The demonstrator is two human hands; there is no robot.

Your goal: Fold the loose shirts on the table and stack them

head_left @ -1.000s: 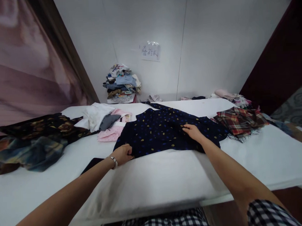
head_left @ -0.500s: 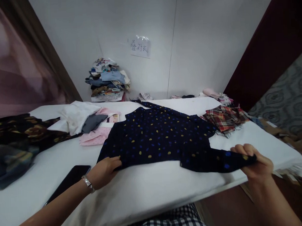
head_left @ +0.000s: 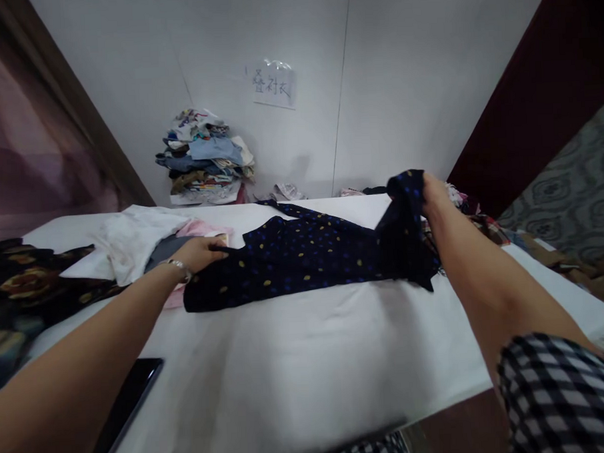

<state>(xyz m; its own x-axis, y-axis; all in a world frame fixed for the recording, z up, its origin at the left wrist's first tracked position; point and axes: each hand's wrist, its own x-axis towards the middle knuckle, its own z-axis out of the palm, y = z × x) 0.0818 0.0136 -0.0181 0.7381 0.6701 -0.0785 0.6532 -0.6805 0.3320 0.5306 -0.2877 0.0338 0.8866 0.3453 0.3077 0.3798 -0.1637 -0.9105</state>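
A dark navy shirt [head_left: 303, 253] with yellow and blue spots lies across the white table, its near side folded up towards the far side. My left hand [head_left: 206, 252] pinches the shirt's fabric at its left end. At the right, my right hand [head_left: 433, 193] grips a sleeve of the same shirt and holds it raised above the table; its fingers are partly hidden behind the cloth. The far sleeve stretches out flat along the back of the table.
A black tablet-like device [head_left: 127, 408] lies front left, partly under my left forearm. White clothing [head_left: 132, 240] and a dark floral garment [head_left: 29, 278] lie at the left. A tall pile of clothes [head_left: 203, 157] stands against the wall, below a paper sign [head_left: 273, 86].
Both hands have moved away from me with the shirt. Its near edge is now folded over, and the right-hand sleeve has swung from the near right up to the far right.
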